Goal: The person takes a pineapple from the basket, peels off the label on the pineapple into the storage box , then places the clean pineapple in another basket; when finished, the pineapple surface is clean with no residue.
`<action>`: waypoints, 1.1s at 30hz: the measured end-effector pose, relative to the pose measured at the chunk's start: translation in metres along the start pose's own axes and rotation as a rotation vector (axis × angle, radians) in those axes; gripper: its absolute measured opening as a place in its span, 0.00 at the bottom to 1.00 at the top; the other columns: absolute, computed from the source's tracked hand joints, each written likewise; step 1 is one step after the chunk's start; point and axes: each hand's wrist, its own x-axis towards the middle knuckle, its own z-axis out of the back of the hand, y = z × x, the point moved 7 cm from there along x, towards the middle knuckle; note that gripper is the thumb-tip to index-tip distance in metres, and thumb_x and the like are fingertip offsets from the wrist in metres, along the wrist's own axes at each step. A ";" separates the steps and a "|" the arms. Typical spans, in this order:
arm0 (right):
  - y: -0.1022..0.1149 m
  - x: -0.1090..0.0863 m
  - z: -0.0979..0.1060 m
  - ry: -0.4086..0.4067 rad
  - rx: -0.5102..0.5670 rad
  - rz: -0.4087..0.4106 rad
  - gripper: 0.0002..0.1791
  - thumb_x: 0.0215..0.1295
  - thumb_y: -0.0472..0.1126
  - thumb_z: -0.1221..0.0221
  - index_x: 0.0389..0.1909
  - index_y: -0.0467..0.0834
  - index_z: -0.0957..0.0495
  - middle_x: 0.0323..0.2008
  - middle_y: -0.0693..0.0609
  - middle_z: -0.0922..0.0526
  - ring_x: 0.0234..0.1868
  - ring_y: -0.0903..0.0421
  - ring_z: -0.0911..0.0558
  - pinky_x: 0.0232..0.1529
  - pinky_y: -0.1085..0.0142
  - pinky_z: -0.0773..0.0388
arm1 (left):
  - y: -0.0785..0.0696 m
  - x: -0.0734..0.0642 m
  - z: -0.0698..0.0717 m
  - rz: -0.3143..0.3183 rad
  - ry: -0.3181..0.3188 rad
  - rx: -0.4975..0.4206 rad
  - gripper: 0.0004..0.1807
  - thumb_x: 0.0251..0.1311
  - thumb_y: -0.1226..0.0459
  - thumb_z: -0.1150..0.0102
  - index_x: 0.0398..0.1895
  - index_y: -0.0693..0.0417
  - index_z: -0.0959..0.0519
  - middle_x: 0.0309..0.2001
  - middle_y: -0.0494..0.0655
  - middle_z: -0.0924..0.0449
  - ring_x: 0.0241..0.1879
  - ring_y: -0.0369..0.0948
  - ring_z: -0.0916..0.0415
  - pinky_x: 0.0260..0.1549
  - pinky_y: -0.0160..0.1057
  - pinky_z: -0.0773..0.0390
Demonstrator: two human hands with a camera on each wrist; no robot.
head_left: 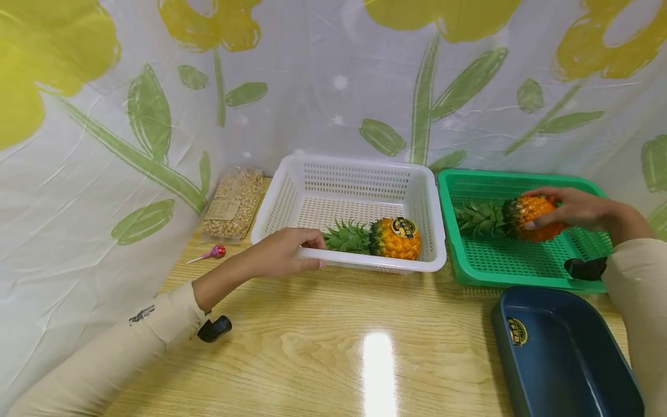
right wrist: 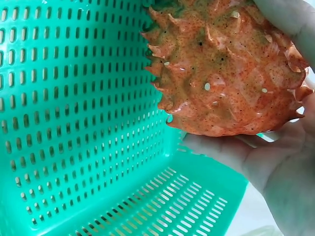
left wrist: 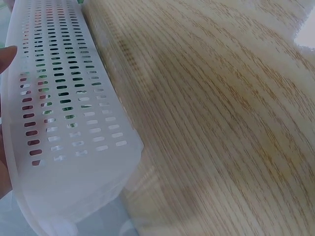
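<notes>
In the head view my left hand [head_left: 283, 253] grips the front left rim of a white plastic basket [head_left: 341, 263], fingers over the edge and thumb outside. A pineapple [head_left: 392, 238] with a round dark label lies inside it, leaves towards that hand. My right hand [head_left: 575, 208] holds a second, more orange pineapple [head_left: 532, 215] by its body, over the green basket [head_left: 528, 282], leaves pointing left. The right wrist view shows the thumb and fingers around the spiky pineapple [right wrist: 226, 73], beside the green basket's wall [right wrist: 64, 98].
A dark blue tub [head_left: 565, 347] with a sticker stands in front of the green basket. Left of the white basket lie a clear bag of kernels [head_left: 235, 202] and a lollipop [head_left: 213, 252] on the wooden table [head_left: 292, 347]. A flowered sheet [head_left: 312, 87] hangs behind.
</notes>
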 end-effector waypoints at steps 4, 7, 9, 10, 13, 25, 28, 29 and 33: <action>-0.005 0.002 -0.003 0.017 -0.020 -0.019 0.46 0.68 0.43 0.36 0.77 0.34 0.53 0.63 0.23 0.40 0.47 0.49 0.19 0.43 0.52 0.16 | 0.000 0.000 0.000 0.002 0.004 0.007 0.07 0.64 0.54 0.33 0.41 0.41 0.20 0.35 0.34 0.17 0.35 0.35 0.23 0.40 0.41 0.24; -0.011 0.002 -0.003 0.022 -0.059 -0.037 0.47 0.67 0.44 0.35 0.76 0.33 0.51 0.64 0.20 0.43 0.47 0.45 0.18 0.43 0.51 0.16 | 0.000 0.000 0.000 0.007 0.005 0.008 0.08 0.64 0.55 0.33 0.42 0.42 0.20 0.35 0.34 0.17 0.35 0.36 0.23 0.40 0.41 0.23; -0.013 0.002 -0.003 0.025 -0.092 -0.036 0.47 0.66 0.44 0.34 0.75 0.32 0.50 0.65 0.17 0.46 0.49 0.38 0.19 0.43 0.50 0.16 | 0.000 0.000 0.000 0.014 0.008 0.010 0.08 0.64 0.55 0.34 0.42 0.42 0.20 0.36 0.34 0.17 0.36 0.36 0.23 0.41 0.41 0.23; -0.014 0.002 -0.003 0.026 -0.101 -0.038 0.47 0.66 0.45 0.34 0.75 0.32 0.50 0.66 0.16 0.47 0.50 0.36 0.20 0.43 0.50 0.16 | 0.000 0.000 -0.001 0.016 0.009 0.011 0.08 0.64 0.54 0.34 0.42 0.42 0.20 0.36 0.34 0.17 0.36 0.36 0.23 0.41 0.42 0.23; -0.016 0.001 -0.004 0.034 -0.102 -0.043 0.47 0.65 0.45 0.33 0.75 0.31 0.50 0.66 0.15 0.49 0.54 0.31 0.22 0.45 0.49 0.16 | 0.000 0.000 -0.001 0.019 0.012 0.008 0.08 0.64 0.54 0.34 0.43 0.42 0.20 0.36 0.35 0.17 0.37 0.36 0.22 0.42 0.42 0.23; -0.012 -0.001 -0.006 0.068 -0.134 -0.055 0.48 0.67 0.43 0.35 0.75 0.27 0.54 0.66 0.14 0.51 0.61 0.20 0.33 0.48 0.44 0.17 | 0.000 0.000 -0.003 0.021 0.016 -0.008 0.08 0.64 0.55 0.33 0.42 0.41 0.20 0.36 0.34 0.17 0.37 0.35 0.22 0.43 0.42 0.23; -0.011 -0.001 -0.005 0.062 -0.154 -0.047 0.48 0.67 0.43 0.35 0.75 0.27 0.53 0.66 0.14 0.51 0.61 0.18 0.35 0.48 0.45 0.18 | 0.000 0.000 -0.003 0.022 0.017 -0.009 0.08 0.64 0.55 0.33 0.42 0.41 0.20 0.36 0.34 0.17 0.37 0.36 0.22 0.43 0.42 0.23; -0.010 -0.001 -0.004 0.055 -0.164 -0.042 0.47 0.66 0.43 0.34 0.75 0.27 0.52 0.66 0.14 0.51 0.61 0.18 0.35 0.47 0.45 0.17 | -0.001 0.000 -0.003 0.023 0.017 -0.010 0.08 0.64 0.55 0.33 0.43 0.42 0.20 0.36 0.34 0.17 0.37 0.36 0.22 0.43 0.42 0.23; -0.008 -0.001 -0.003 0.032 -0.198 -0.022 0.46 0.66 0.42 0.34 0.74 0.28 0.49 0.66 0.15 0.49 0.60 0.19 0.33 0.46 0.43 0.18 | 0.000 0.000 -0.003 0.023 0.017 -0.008 0.08 0.64 0.55 0.33 0.43 0.42 0.20 0.37 0.34 0.17 0.38 0.37 0.22 0.43 0.43 0.23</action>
